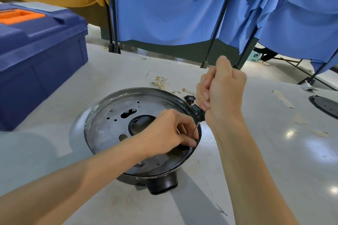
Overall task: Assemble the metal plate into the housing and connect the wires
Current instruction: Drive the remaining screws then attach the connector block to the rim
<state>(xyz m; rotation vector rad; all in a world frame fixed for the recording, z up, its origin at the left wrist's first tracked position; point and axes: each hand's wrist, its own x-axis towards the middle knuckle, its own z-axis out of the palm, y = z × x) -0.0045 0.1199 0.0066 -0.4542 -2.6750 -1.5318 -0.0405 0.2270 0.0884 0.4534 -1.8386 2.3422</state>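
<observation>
Housing (161, 184) sits on the table (256, 151), with the perforated metal plate (117, 115) seated inside its rim. Right hand (223, 89), above the housing's right edge, is fisted tightly around the handle of a screwdriver (196, 129). Left hand (168, 131), over the housing's right side, has its fingers curled, pinching the screwdriver's thin shaft near the tip. Loose wires (161, 82) with brass terminals lie just behind the housing; a black connector (189, 97) sits at its rear-right rim. A blue toolbox (40, 56) stands left of the housing.
</observation>
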